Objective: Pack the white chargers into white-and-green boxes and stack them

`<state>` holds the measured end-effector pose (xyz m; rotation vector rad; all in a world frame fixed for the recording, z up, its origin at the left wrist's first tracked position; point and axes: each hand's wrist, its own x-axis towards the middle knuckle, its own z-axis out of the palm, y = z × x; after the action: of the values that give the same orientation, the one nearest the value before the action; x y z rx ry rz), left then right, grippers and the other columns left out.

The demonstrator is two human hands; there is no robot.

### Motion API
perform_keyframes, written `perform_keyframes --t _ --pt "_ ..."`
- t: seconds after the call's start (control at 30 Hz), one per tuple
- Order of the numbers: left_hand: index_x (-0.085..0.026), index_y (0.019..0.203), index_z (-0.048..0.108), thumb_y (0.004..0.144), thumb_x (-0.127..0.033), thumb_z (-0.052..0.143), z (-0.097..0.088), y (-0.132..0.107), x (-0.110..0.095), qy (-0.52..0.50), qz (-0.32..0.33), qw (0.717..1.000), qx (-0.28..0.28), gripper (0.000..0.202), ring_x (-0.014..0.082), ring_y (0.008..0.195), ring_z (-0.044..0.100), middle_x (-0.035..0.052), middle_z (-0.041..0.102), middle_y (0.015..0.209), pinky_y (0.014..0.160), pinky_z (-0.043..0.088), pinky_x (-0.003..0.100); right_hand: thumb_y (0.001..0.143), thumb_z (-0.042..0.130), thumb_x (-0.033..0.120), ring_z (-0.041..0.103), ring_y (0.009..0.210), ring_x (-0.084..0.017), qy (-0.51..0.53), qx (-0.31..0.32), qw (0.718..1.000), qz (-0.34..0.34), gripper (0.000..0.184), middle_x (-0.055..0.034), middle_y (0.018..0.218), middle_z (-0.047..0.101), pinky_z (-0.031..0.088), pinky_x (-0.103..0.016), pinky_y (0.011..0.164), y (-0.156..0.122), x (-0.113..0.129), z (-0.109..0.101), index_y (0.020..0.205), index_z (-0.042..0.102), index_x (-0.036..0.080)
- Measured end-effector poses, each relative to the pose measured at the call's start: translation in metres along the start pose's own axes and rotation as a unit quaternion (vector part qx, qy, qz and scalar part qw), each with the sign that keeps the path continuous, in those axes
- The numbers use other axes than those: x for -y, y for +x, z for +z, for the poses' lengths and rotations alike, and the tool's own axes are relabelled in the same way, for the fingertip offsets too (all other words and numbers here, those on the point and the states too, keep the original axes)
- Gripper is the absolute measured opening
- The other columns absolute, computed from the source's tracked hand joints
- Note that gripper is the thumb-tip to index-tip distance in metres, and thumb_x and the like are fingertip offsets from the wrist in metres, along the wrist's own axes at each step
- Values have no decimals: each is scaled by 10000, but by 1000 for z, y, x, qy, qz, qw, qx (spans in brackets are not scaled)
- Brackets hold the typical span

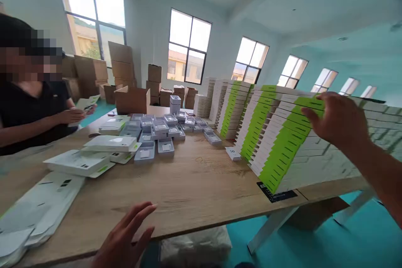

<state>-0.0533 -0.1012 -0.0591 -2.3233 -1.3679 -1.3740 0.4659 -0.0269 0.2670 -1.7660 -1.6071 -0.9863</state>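
My right hand (341, 117) is at the top of the nearest tall stack of flat white boxes (282, 142) with bright green ends. Its thumb and fingers close on the end of the topmost white and green box (309, 102). Low over the near table edge, my left hand (125, 236) holds nothing, its fingers apart. Beyond it, several small grey-white trays (146, 150) lie in a loose cluster on the wooden table (188, 188). A small white card or box (233, 153) rests at the foot of the stacks.
Flattened white cartons (47, 201) and white boxes (109, 143) lie along the left side. A co-worker (34, 104) there holds a white and green piece (86, 102). An open brown carton (132, 100) stands at the far end. A black mat (276, 194) lies under the near stack.
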Motion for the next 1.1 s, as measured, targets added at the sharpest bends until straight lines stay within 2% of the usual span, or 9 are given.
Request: perform_keyframes --t 0.03,0.17,0.23,0.33,0.57,0.73,0.83,0.97,1.1 --pt "-301 1220 668 957 -406 583 -13 1 -2 -1 -12 999 30 296 207 977 765 64 750 1181 821 631 261 910 237 754 473 1361 -450 43 -23 998 -34 899 -307 1384 568 398 -549 936 -24 12 19 1369 554 48" --pt "-252 1158 665 954 -256 553 -49 5 0 17 -102 991 86 233 185 935 752 71 753 1125 807 624 269 927 428 696 701 1074 -332 305 141 932 -134 471 -136 1245 709 560 -462 823 -163 96 111 1129 672 347" --pt "-245 1102 677 958 -240 534 -65 7 1 24 -136 984 115 202 173 882 743 54 762 1043 791 614 264 941 503 622 745 932 -288 381 230 878 -177 415 -111 1155 749 610 -398 714 -228 146 143 1099 694 289" --pt "-241 1052 688 985 -267 498 -84 9 2 40 -171 973 152 203 164 809 726 38 761 967 730 595 249 972 466 559 732 920 -285 374 229 886 -150 419 -121 1044 762 605 -399 751 -281 196 165 1031 717 228" --pt "-175 1194 633 1028 -287 439 -70 53 51 157 -196 947 201 279 148 694 710 52 747 912 640 569 236 979 458 475 695 974 -300 332 151 924 -115 366 -115 1038 745 549 -453 866 -295 201 167 1038 698 205" --pt "-146 1353 555 943 -135 570 -36 140 119 264 -157 931 195 410 326 1272 577 195 550 1436 1036 484 479 970 493 436 695 983 -286 342 163 920 -100 299 -105 1045 748 552 -423 872 -295 205 163 1031 698 227" --pt "-168 1318 584 954 -268 648 -25 176 147 312 -128 914 224 383 319 1277 559 141 567 1408 1046 474 549 970 500 430 699 980 -280 350 166 917 -91 287 -102 1050 752 565 -412 861 -295 206 164 1027 702 234" --pt "-150 1261 616 968 -312 642 -22 190 153 354 -92 903 227 335 270 1130 654 116 648 1279 964 544 510 958 522 418 714 955 -279 363 154 916 -73 263 -101 1034 760 588 -403 833 -298 203 167 996 718 247" --pt "-105 1308 600 975 -114 500 -32 171 124 349 -21 918 189 349 358 1339 555 223 608 1400 1061 467 564 936 561 422 728 917 -277 450 203 869 -11 242 -91 983 770 602 -410 830 -287 214 158 933 735 254"
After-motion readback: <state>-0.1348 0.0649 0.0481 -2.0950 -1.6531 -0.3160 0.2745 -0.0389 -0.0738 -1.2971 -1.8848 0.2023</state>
